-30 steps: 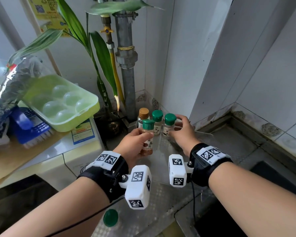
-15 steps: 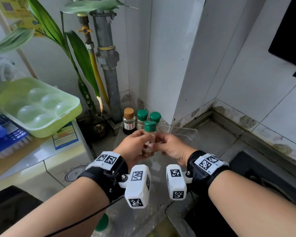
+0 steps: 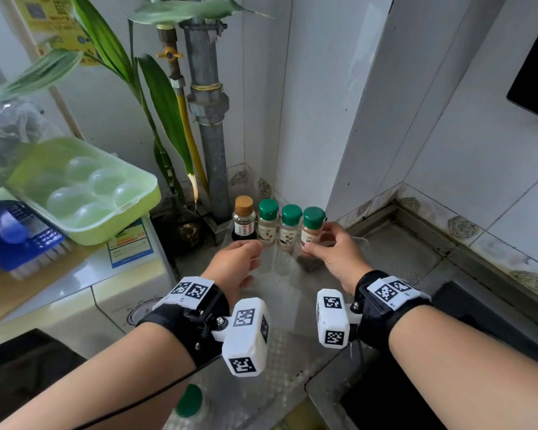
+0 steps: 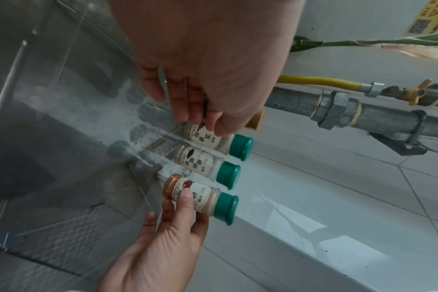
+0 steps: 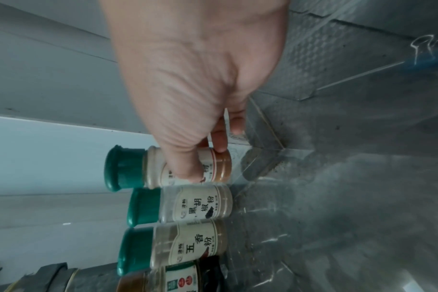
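Note:
Four small bottles stand in a row in the tiled corner: a brown-capped dark sauce bottle (image 3: 244, 223) and three green-capped spice jars. My right hand (image 3: 312, 243) pinches the rightmost jar, which holds brown powder (image 3: 313, 220), low on its body between thumb and fingers. The left wrist view shows that jar (image 4: 210, 199) level with the others at the edge of a clear plastic stand (image 4: 63, 110). Whether it rests on the stand I cannot tell. My left hand (image 3: 255, 249) hovers with loosely curled fingers in front of the five-spice jar (image 3: 268, 223), gripping nothing.
A grey pipe (image 3: 213, 150), a yellow hose and a leafy plant (image 3: 165, 113) rise behind the bottles. A green egg tray (image 3: 84, 193) and blue brush (image 3: 16, 234) lie on the left. A dark recess (image 3: 416, 392) opens at lower right. Another green cap (image 3: 188, 400) sits below.
One second ago my left hand held the brown-powder jar. It passed to my right hand, which now holds it at the right end of the row. The left hand has let go.

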The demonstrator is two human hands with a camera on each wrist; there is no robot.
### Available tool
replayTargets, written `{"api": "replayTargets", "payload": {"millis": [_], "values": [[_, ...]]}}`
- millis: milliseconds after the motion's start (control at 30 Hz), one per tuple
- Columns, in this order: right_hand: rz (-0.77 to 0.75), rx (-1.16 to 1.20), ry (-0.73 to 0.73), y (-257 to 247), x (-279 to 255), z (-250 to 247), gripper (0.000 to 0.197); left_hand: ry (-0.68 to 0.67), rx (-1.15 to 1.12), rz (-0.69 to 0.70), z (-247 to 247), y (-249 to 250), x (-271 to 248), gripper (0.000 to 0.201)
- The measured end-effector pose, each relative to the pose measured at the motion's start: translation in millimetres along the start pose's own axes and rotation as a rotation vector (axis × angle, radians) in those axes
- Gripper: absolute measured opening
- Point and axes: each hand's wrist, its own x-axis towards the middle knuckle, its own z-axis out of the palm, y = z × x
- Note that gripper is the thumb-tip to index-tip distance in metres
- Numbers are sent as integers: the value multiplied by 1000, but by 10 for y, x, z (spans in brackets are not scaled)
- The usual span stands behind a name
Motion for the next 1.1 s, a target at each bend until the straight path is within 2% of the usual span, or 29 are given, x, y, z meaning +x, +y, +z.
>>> {"api": "replayTargets", "payload": {"millis": [100, 300, 567, 733, 900, 1000, 1100], "values": [[30, -49, 48, 44, 85, 39, 45, 33, -16, 15, -29, -25, 13, 7], [71, -71, 47, 78, 147, 65, 47, 51, -14, 42, -71, -36, 28, 10], [82, -84, 34, 61, 149, 99, 38, 43, 5, 23, -100, -64, 36, 8], [92, -79, 22, 60, 139, 93, 45, 12, 27, 38, -94, -86, 35, 8], [98, -29, 86, 68, 40, 65, 57, -44, 115, 36, -104, -96, -16, 9], [121, -18, 128, 75, -63, 51, 45, -91, 196, 29, -124, -103, -87, 12], [108, -34, 93, 6, -231, 42, 10, -153, 301, -4, -173, -122, -186, 18]]}}
